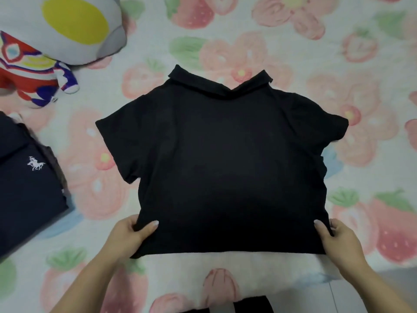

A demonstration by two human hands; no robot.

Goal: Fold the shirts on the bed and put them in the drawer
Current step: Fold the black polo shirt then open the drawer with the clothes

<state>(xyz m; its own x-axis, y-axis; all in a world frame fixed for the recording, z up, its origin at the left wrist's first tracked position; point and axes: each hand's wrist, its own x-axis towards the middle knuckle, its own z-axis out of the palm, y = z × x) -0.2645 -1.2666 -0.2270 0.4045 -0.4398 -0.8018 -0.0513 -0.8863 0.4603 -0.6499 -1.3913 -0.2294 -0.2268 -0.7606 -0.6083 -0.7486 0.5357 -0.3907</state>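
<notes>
A black polo shirt lies flat on the bed, collar away from me and both short sleeves spread out. My left hand pinches its near left side just above the hem, thumb on top of the cloth. My right hand pinches the near right side the same way. A navy shirt with a small white horse logo lies folded at the left edge of the bed.
The bed cover is white with pink strawberries and flowers. A plush toy in grey, red, blue and yellow lies at the top left. A dark piece of cloth shows at the bottom edge. No drawer is in view.
</notes>
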